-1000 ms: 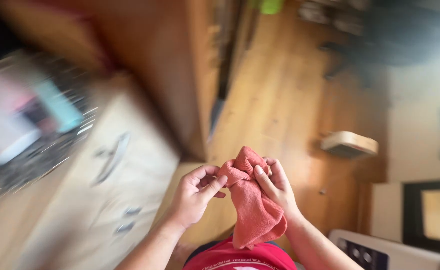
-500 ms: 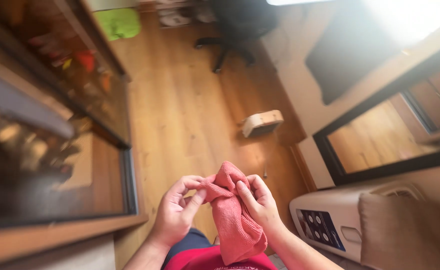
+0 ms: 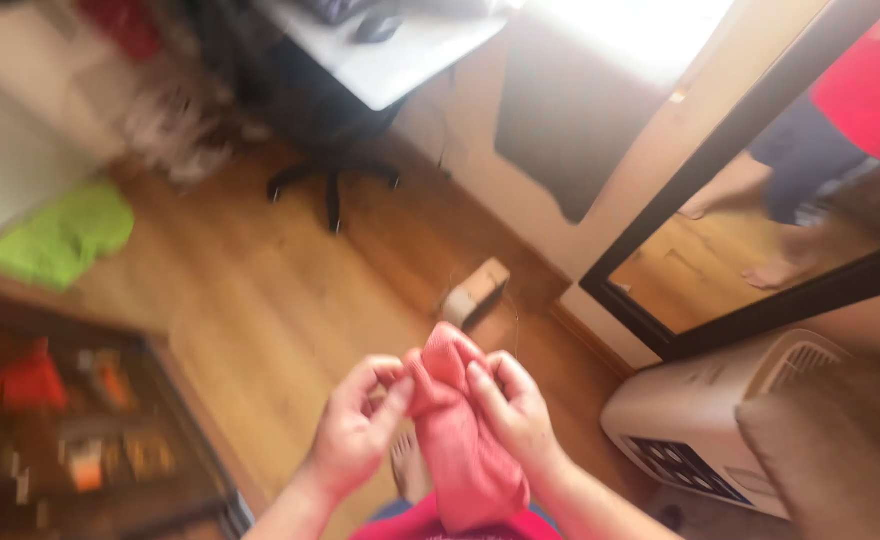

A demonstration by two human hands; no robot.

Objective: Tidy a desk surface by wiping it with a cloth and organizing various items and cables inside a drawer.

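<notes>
A coral-red cloth (image 3: 460, 440) hangs bunched between both hands in front of my body. My left hand (image 3: 352, 432) pinches its upper left fold with thumb and fingers. My right hand (image 3: 512, 410) grips the top of the cloth from the right, thumb pressed on the front. The cloth's lower end droops toward my red shirt. The picture is blurred by motion.
Wooden floor lies below. A black-framed mirror (image 3: 760, 310) leans on the wall at right, above a white appliance (image 3: 700, 420). A small wooden box (image 3: 475, 292) sits on the floor. A black office chair base (image 3: 332, 180), a white desk (image 3: 400, 50) and a green cloth (image 3: 60, 235) lie farther off. A glass-fronted cabinet (image 3: 80, 440) is at left.
The view has swung to the right, from the cabinet and drawers toward the mirror and desk. Both hands keep the same hold on the cloth.
</notes>
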